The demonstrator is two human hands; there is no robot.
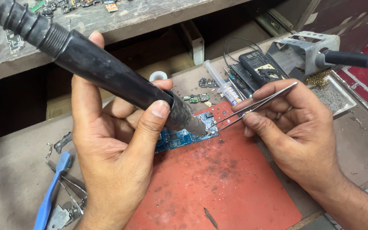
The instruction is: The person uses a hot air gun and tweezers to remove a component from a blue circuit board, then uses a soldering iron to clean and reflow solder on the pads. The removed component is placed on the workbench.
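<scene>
Just beyond your left hand (pixel 111 149) gripping the hot-air wand (pixel 107 72), keep its nozzle steady over the blue circuit board (pixel 184 136) while your right hand (pixel 299 132) pinches the tweezers (pixel 256 104) lightly.

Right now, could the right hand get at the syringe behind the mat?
Probably yes: the right hand is beside the syringe with nothing between them, but its fingers already hold tweezers, so it would need to free them first.

Colours on the repair bench

A black hot-air handpiece (pixel 107 72) with a ribbed black hose is seen above a blue circuit board (pixel 184 135), which is laid on a red mat (pixel 226 187) marked with dark scorch stains. Silver tweezers (pixel 256 104) are shown beside it. A blue-handled brush (pixel 50 194), a clear syringe (pixel 222 83), small green boards (pixel 196 98) and a grey metal stand (pixel 305 51) are also seen.
</scene>
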